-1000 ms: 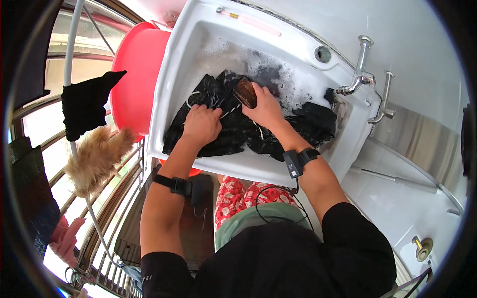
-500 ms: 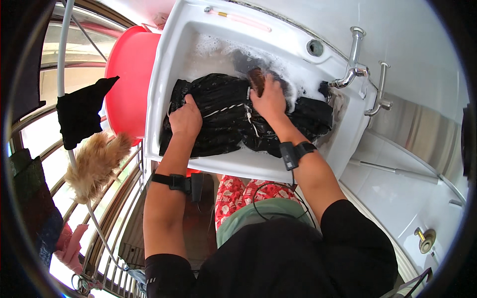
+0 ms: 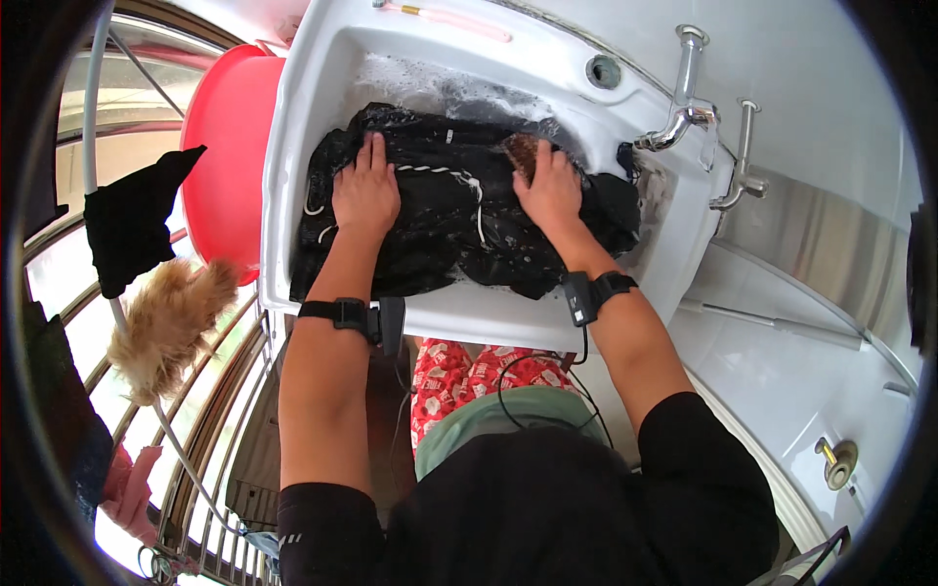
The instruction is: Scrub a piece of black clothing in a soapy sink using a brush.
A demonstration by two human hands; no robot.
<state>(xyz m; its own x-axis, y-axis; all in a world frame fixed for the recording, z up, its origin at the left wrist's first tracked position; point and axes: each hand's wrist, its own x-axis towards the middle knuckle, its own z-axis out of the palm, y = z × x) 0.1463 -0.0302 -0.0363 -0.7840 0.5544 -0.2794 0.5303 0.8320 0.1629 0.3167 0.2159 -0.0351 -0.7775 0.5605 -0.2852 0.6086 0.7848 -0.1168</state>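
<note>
Wet black drawstring pants (image 3: 430, 220) lie spread across the white sink (image 3: 303, 107), with a white cord (image 3: 474, 190) trailing over them. On the left part of the cloth rests my left hand (image 3: 367, 190), its fingers stretched out flat. My right hand (image 3: 552, 195) grips a brown scrubbing brush (image 3: 522, 153) against the cloth's upper right part; my fingers cover some of the brush. Soapy water (image 3: 420, 73) with white foam shows along the far side of the pants.
Two chrome taps (image 3: 684, 117) project over the sink's right end. A pink-handled toothbrush (image 3: 445, 18) lies on the far rim. At left stand a red basin (image 3: 227, 156) and a pole hung with a black cloth (image 3: 137, 220) and a fluffy tan duster (image 3: 171, 327).
My left hand has gone from gripping the cloth's edge to lying flat on it. More of the pants now cover the foam, and the cord lies differently. The right hand still holds the brush.
</note>
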